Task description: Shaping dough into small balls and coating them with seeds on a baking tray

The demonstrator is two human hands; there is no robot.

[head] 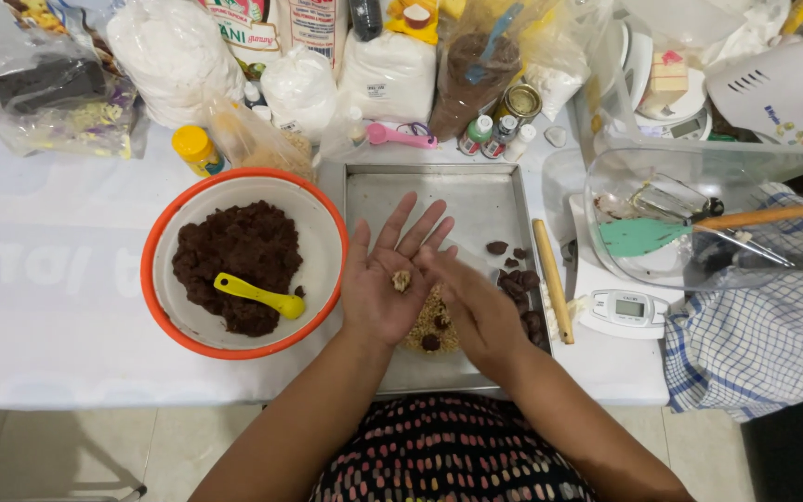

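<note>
My left hand [385, 279] lies palm up and flat over the metal baking tray [476, 200], with a small nut-coated ball [402, 280] resting on the palm. My right hand [472, 302] is beside it, fingertips touching the left palm next to the ball. Under both hands, a heap of chopped nuts with dark dough balls [432, 333] sits on the tray. To the left stands an orange-rimmed bowl [321, 216] of dark chocolate dough [239, 251] with a yellow measuring spoon [259, 295] in it.
Dark chocolate pieces [518, 279] and a wooden stick [553, 279] lie on the tray's right side. A glass bowl [606, 237] with a green spatula [643, 235] and beaters, a digital timer [626, 310], a checked cloth [755, 335], bags of flour and small bottles crowd the table.
</note>
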